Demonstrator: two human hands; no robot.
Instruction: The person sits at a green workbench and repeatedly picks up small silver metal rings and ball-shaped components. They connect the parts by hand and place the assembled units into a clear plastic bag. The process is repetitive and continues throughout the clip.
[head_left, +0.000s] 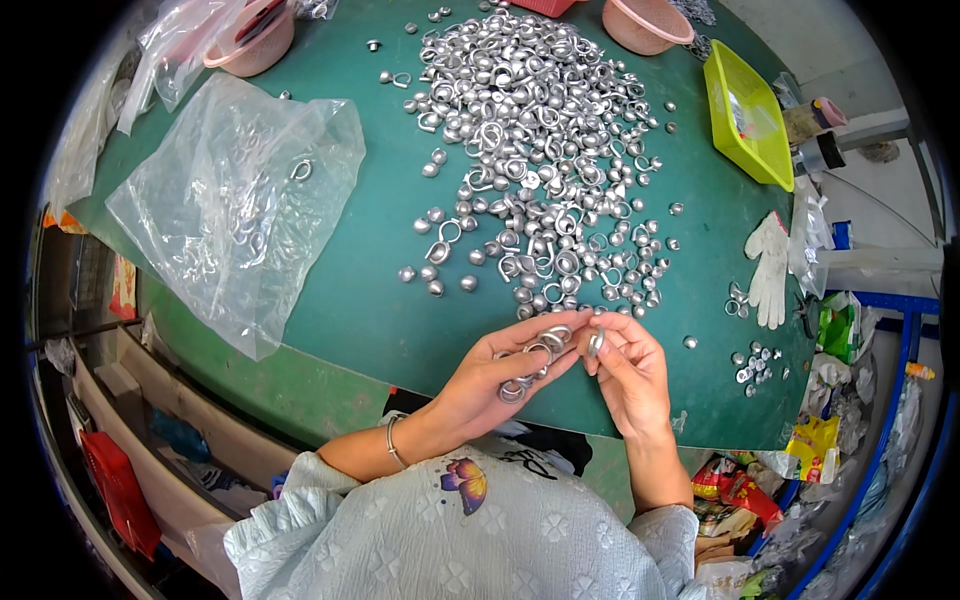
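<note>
My left hand (pixel 468 392) is closed around several silver metal rings (pixel 515 385), which lie across its fingers and under the thumb. Between thumb and fingertips, my right hand (pixel 637 385) pinches a single silver metal ring (pixel 596 343). The fingertips of both hands come close together just in front of the table's near edge. Beyond them spreads a large heap of shiny round metal pieces (pixel 540 110), some domed like small balls and some with open loops. Loose pieces of the same kind reach almost to my fingers.
On the green table (pixel 370 250), a clear plastic bag (pixel 325 150) with rings lies at left. Pink bowls (pixel 645 30) stand at the far side, and a yellow-green basket (pixel 735 140) at right. A white glove (pixel 770 270) lies near a small group of metal pieces (pixel 757 365).
</note>
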